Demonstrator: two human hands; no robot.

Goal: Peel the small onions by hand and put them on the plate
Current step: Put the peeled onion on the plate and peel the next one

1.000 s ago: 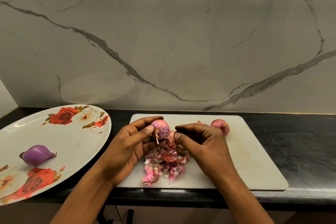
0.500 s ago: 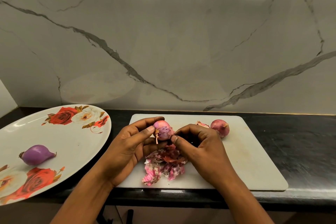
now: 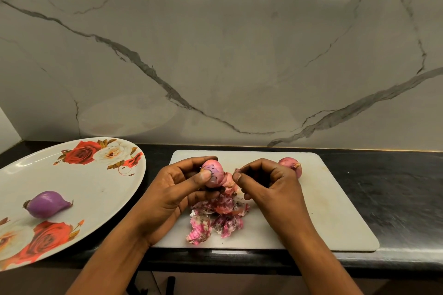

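My left hand point(image 3: 175, 193) grips a small, partly peeled pink onion point(image 3: 214, 173) between thumb and fingers, above the white cutting board point(image 3: 335, 211). My right hand point(image 3: 271, 187) is just right of it, with curled fingers pinching a small scrap of skin point(image 3: 236, 170). A heap of pink and white peels point(image 3: 215, 215) lies on the board under both hands. An unpeeled reddish onion point(image 3: 291, 165) sits on the board behind my right hand. One peeled purple onion point(image 3: 46, 203) lies on the white rose-patterned plate point(image 3: 103, 189) at the left.
The board and plate rest on a black counter point(image 3: 395, 189) against a grey marble wall point(image 3: 239, 55). The plate overhangs the counter's front edge at the left. Bare board stretches to the right of my hands.
My right hand has pulled a little to the right, away from the onion, taking a scrap of skin. My left hand has turned the onion slightly.
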